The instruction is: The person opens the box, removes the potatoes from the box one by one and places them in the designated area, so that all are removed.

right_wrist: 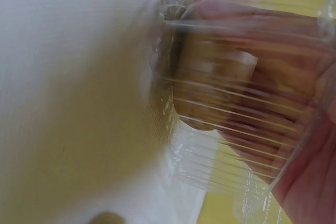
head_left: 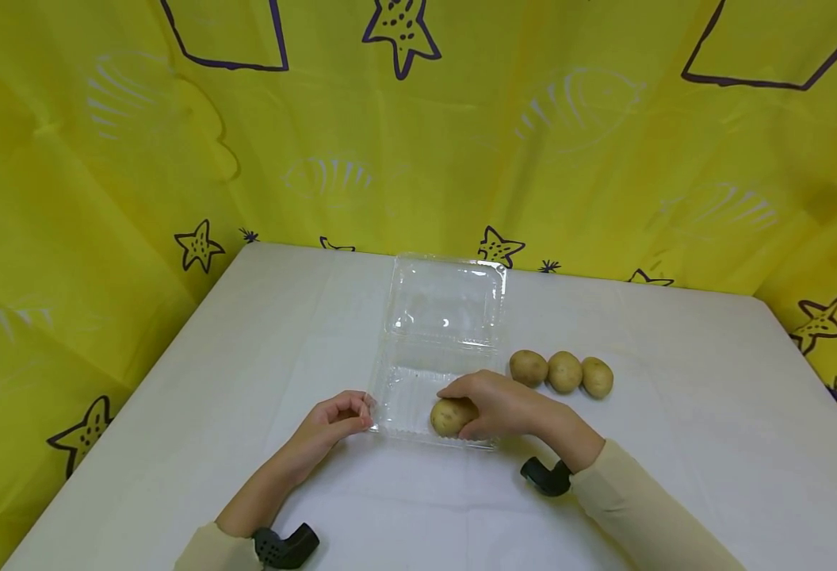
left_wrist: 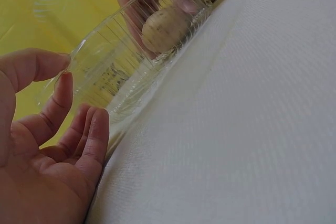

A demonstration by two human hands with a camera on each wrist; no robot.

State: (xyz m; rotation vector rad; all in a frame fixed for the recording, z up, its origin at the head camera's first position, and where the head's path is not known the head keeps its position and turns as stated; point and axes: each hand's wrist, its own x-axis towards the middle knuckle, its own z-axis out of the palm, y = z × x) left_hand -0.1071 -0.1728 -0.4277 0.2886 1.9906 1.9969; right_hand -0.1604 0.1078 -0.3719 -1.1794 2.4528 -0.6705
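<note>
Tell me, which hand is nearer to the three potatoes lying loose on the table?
Right. The right hand grips a potato in the clear box, just left of the three potatoes. The left hand holds the box's far left edge.

Four potatoes, one (head_left: 451,415) in the single open clear clamshell container (head_left: 444,313), three (head_left: 564,372) beside it.

You had a white worktop (head_left: 197,412) w/ a faint woven texture. Backdrop cloth (head_left: 69,198) was bright yellow, printed w/ dark purple stars and outlined shapes, plus pale white fish. Clamshell box (head_left: 443,313) was clear, ribbed along its sides. Potatoes: one (head_left: 449,415) in the box, three beside it (head_left: 564,371), all tan-yellow w/ brown specks. Your sleeves (head_left: 640,507) were cream; wrist mounts (head_left: 547,476) black.
</note>
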